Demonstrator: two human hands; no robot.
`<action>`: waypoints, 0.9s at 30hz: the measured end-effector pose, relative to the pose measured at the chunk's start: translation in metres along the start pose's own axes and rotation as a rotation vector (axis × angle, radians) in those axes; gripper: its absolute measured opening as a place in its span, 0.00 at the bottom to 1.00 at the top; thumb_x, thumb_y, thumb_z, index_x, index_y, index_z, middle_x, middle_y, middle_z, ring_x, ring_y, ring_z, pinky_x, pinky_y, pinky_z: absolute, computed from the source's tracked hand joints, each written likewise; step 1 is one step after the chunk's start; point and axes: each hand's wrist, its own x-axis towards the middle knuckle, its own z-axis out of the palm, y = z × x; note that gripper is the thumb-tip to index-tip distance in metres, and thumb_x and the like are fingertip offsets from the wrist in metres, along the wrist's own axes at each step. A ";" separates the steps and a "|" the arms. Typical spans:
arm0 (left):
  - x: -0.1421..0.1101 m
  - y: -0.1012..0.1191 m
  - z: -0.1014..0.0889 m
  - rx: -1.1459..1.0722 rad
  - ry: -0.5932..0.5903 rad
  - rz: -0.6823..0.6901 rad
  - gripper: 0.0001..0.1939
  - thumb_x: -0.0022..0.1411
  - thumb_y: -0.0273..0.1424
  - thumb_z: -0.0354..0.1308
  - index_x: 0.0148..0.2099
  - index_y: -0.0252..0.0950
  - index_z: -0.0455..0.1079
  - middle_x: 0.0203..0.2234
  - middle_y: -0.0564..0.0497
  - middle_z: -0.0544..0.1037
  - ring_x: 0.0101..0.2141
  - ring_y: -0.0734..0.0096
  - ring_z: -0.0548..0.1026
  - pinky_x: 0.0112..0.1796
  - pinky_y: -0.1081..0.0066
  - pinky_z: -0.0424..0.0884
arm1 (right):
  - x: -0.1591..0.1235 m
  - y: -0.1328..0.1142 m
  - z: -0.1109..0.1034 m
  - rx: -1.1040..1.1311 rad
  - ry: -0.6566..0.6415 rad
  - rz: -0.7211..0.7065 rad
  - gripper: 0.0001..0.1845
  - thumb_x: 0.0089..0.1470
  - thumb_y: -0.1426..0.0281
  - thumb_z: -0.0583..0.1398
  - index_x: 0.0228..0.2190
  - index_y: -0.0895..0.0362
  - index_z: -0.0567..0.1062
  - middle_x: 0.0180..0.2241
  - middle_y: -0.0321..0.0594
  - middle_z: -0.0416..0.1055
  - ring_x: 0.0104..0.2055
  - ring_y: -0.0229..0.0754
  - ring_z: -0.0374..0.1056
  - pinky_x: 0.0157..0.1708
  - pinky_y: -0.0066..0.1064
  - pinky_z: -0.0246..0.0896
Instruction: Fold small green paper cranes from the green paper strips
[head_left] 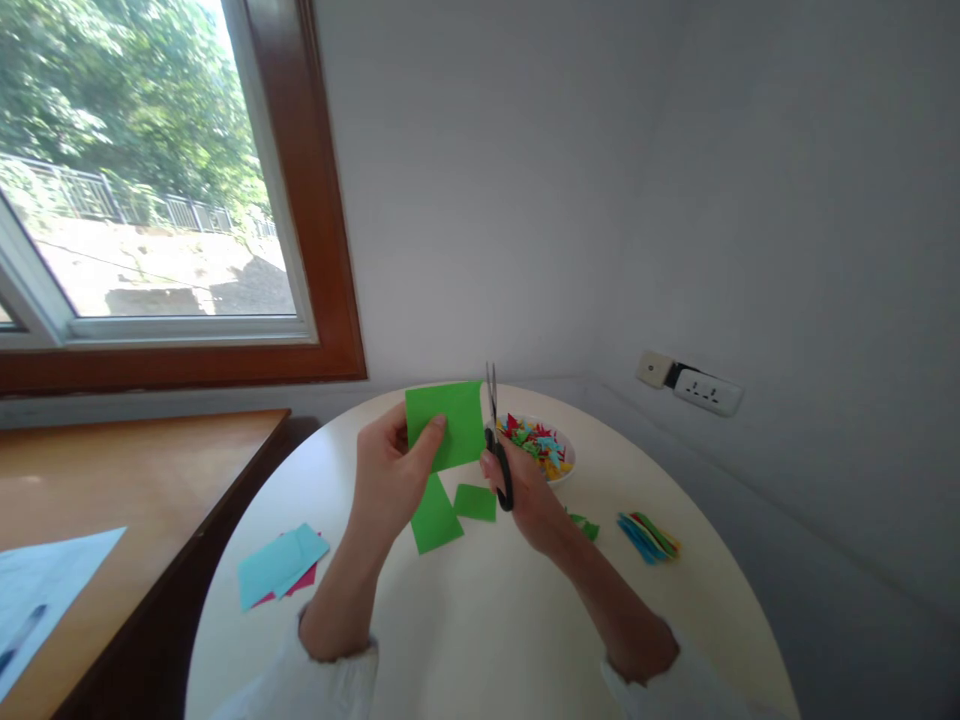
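My left hand [394, 465] pinches a green sheet of paper [459, 425] by its left side, thumb in front and fingers behind. My right hand [529, 495] grips black-handled scissors [504, 470], their slim blades pointing up and slightly parted, close beside the sheet's right edge. Whether the blades touch the paper I cannot tell. Below the hands, a green paper piece [435, 522] and a smaller green piece [475, 502] lie on the white round table [480, 620]. More green scraps [583, 526] lie partly hidden behind my right wrist.
Behind my right hand stands a white bowl [568, 473] of small colourful paper bits. Multicoloured paper strips [649, 538] lie at the right, light blue sheets [274, 568] over red ones at the left. A wooden desk [150, 465] bears a paper and pen. A power strip [707, 391] hangs by the wall.
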 end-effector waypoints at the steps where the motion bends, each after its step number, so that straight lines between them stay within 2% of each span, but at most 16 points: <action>1: -0.001 0.001 0.001 -0.003 -0.004 -0.002 0.06 0.46 0.31 0.59 0.24 0.34 0.71 0.17 0.54 0.72 0.20 0.75 0.67 0.19 0.77 0.63 | 0.000 -0.001 0.000 -0.018 0.002 0.000 0.19 0.54 0.53 0.48 0.22 0.54 0.57 0.20 0.30 0.53 0.22 0.34 0.50 0.22 0.27 0.47; 11: -0.004 0.003 0.002 -0.022 -0.020 -0.020 0.05 0.45 0.31 0.60 0.25 0.34 0.72 0.18 0.53 0.73 0.20 0.73 0.68 0.19 0.76 0.65 | 0.000 -0.007 -0.002 -0.015 -0.045 -0.018 0.17 0.54 0.55 0.49 0.25 0.56 0.61 0.24 0.35 0.62 0.26 0.36 0.57 0.25 0.27 0.53; 16: -0.005 0.005 0.002 -0.030 -0.023 -0.021 0.05 0.45 0.30 0.60 0.24 0.33 0.72 0.18 0.53 0.74 0.20 0.73 0.68 0.19 0.76 0.65 | -0.001 -0.007 -0.001 0.001 -0.054 -0.019 0.18 0.55 0.54 0.48 0.25 0.56 0.61 0.24 0.34 0.61 0.27 0.36 0.58 0.27 0.28 0.54; 23: -0.005 0.006 0.003 -0.023 -0.025 -0.024 0.04 0.45 0.30 0.60 0.23 0.34 0.72 0.17 0.53 0.73 0.19 0.74 0.68 0.19 0.76 0.64 | -0.002 -0.009 -0.002 -0.014 -0.041 -0.036 0.20 0.55 0.52 0.48 0.24 0.56 0.61 0.22 0.34 0.59 0.25 0.35 0.55 0.24 0.27 0.51; 27: -0.005 0.006 0.002 -0.034 -0.037 -0.026 0.04 0.45 0.30 0.60 0.24 0.34 0.72 0.18 0.53 0.74 0.20 0.73 0.69 0.20 0.76 0.66 | -0.002 -0.009 -0.002 -0.032 -0.030 -0.049 0.19 0.56 0.54 0.48 0.23 0.56 0.62 0.22 0.34 0.61 0.26 0.36 0.57 0.26 0.27 0.54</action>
